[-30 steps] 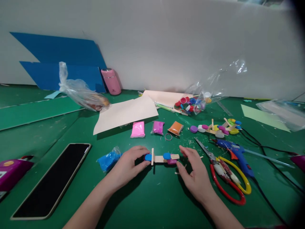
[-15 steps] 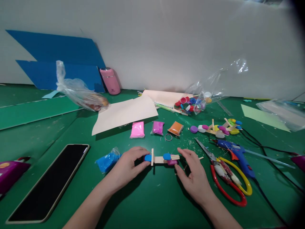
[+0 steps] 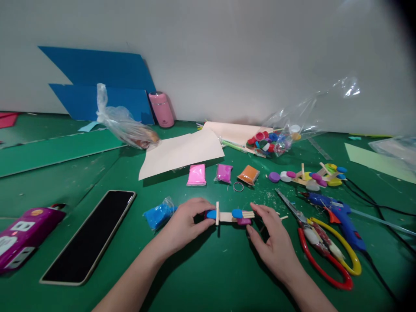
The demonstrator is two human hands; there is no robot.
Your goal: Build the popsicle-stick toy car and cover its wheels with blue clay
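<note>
A small craft-stick model [image 3: 226, 216] is in front of me, with a flat wooden strip, an upright cross stick, blue oval pieces and a pink piece beneath its right end. My left hand [image 3: 191, 220] pinches its left end between thumb and fingers, by the blue piece and cross stick. Around the right end, my right hand [image 3: 271, 229] has thumb and fingers apart, close to the short sticks and the pink piece. Whether its fingertips touch the model I cannot tell. A blue clay packet [image 3: 159, 214] lies beside my left hand.
Scissors [image 3: 313, 236] and a blue glue gun [image 3: 338, 216] with its cord lie right. Beyond are pink [image 3: 196, 174], purple [image 3: 223, 173] and orange [image 3: 248, 174] packets, and a bottle-cap model [image 3: 308, 177]. A phone [image 3: 91, 236] and purple case [image 3: 30, 236] lie left.
The view has swung slightly left, so everything sits further right and more of the purple case shows. Both hands keep nearly the same pose around the model.
</note>
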